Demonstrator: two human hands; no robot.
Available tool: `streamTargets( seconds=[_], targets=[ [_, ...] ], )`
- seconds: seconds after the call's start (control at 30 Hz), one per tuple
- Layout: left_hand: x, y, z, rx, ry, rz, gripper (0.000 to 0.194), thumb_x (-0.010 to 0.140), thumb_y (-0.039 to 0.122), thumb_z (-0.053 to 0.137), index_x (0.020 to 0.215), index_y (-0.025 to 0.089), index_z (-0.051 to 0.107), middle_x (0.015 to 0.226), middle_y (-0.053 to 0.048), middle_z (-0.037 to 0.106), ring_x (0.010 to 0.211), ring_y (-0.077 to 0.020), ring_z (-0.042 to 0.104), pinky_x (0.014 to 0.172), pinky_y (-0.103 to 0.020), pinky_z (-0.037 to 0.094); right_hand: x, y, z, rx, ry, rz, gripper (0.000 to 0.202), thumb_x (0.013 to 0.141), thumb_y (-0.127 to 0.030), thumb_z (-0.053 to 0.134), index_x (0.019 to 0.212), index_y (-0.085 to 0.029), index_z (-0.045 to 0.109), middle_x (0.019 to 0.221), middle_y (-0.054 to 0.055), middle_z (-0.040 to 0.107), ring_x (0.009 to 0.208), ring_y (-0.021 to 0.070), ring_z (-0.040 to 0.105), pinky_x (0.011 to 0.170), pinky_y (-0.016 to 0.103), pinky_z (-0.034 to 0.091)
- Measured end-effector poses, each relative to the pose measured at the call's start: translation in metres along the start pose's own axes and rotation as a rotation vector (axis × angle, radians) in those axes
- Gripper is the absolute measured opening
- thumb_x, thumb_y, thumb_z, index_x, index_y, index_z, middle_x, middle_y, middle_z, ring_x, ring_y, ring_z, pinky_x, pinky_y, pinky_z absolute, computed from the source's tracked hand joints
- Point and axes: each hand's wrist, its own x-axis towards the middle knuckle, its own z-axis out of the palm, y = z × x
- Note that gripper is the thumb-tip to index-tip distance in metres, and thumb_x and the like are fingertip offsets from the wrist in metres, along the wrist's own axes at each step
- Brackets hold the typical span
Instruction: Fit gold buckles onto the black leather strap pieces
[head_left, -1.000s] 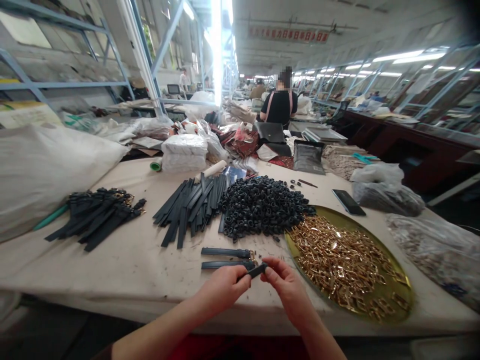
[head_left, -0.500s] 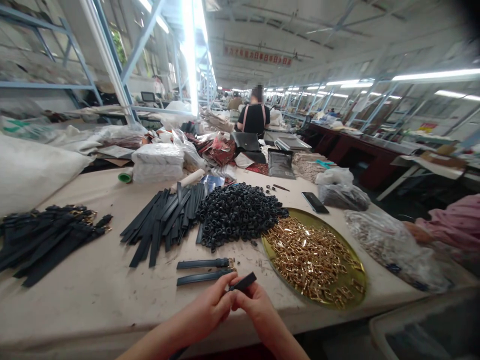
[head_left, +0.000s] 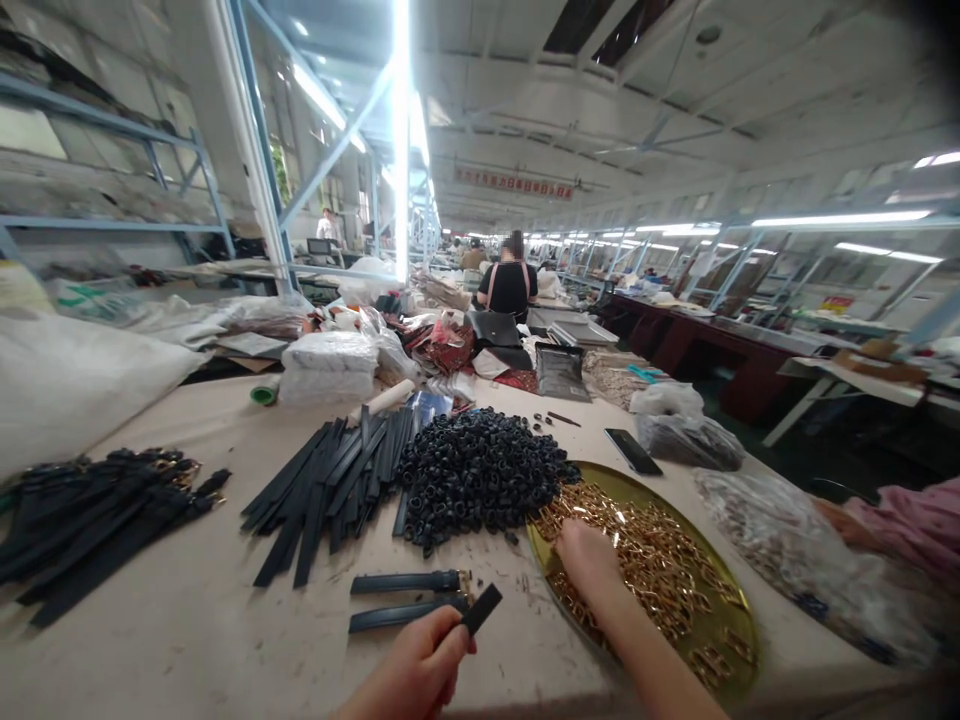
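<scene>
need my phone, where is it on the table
In the head view the phone lies right of centre, beyond the gold tray, beside a clear plastic bag.

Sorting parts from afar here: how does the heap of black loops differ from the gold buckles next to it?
The black loops are dark, matte rings heaped straight on the table; the gold buckles are shiny metal, spread flatter in a round brass-coloured tray. The right hand is in the buckles; no hand touches the loops. Both are loose heaps of small parts.

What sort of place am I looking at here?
Most likely a factory assembly hall for straps or belts: a long worktable bears a pile of black loops, loose black straps and a tray of gold buckles; more workbenches run back under strip lights.
</scene>
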Motion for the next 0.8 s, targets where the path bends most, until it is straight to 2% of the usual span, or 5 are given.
streamTargets(
  seconds=[0.17, 0.33, 0.53, 0.67, 0.8],
  targets=[
    [-0.001, 0.008, -0.001, -0.033, 0.012, 0.041, 0.033, 0.074, 0.047, 0.035, 0.075, 0.016, 0.046, 0.041, 0.009, 0.038, 0.032, -0.0052, 0.028, 0.034, -0.018, 0.020, -0.015, 0.013, -0.003, 0.283, -0.034, -0.041, 0.019, 0.077, -0.027, 0.043, 0.065, -0.018, 0.056, 0.068, 0.005, 0.062, 0.064, 0.0168, 0.055, 0.060, 0.027, 0.034],
    [0.005, 0.014, 0.005, -0.053, -0.016, 0.040, 0.032, 0.074, 0.046, 0.035, 0.076, 0.016, 0.047, 0.041, 0.008, 0.038, 0.031, -0.0056, 0.029, 0.033, -0.018, 0.020, -0.017, 0.024, -0.009, 0.629, -0.081, 0.005, 0.020, 0.074, -0.036, 0.047, 0.064, -0.019, 0.051, 0.061, 0.001, 0.055, 0.061, 0.0155, 0.050, 0.059, 0.027, 0.034],
    [0.023, 0.018, 0.011, -0.138, 0.042, 0.076, 0.032, 0.074, 0.046, 0.042, 0.080, 0.015, 0.047, 0.043, 0.009, 0.040, 0.032, -0.0051, 0.031, 0.033, -0.018, 0.021, -0.047, -0.013, -0.005, 1.201, -0.307, 0.084, 0.031, 0.074, -0.049, 0.049, 0.071, -0.019, 0.049, 0.061, -0.002, 0.054, 0.052, 0.0096, 0.048, 0.051, 0.022, 0.038],
    [0.037, 0.027, 0.017, -0.249, 0.088, 0.056, 0.034, 0.074, 0.048, 0.046, 0.079, 0.014, 0.046, 0.046, 0.008, 0.040, 0.035, -0.0041, 0.032, 0.037, -0.018, 0.020, -0.055, -0.031, 0.000, 1.534, -0.334, 0.233, 0.025, 0.069, -0.039, 0.062, 0.069, -0.016, 0.052, 0.056, -0.004, 0.054, 0.049, 0.0060, 0.047, 0.048, 0.017, 0.038],
    [0.057, 0.035, 0.031, -0.304, 0.086, 0.073, 0.033, 0.074, 0.046, 0.046, 0.081, 0.014, 0.046, 0.047, 0.008, 0.041, 0.036, -0.0038, 0.033, 0.038, -0.018, 0.021, -0.041, -0.017, 0.001, 1.817, -0.289, 0.490, 0.014, 0.069, -0.024, 0.064, 0.067, -0.016, 0.053, 0.055, -0.005, 0.054, 0.046, 0.0045, 0.048, 0.044, 0.015, 0.042]
  ],
)
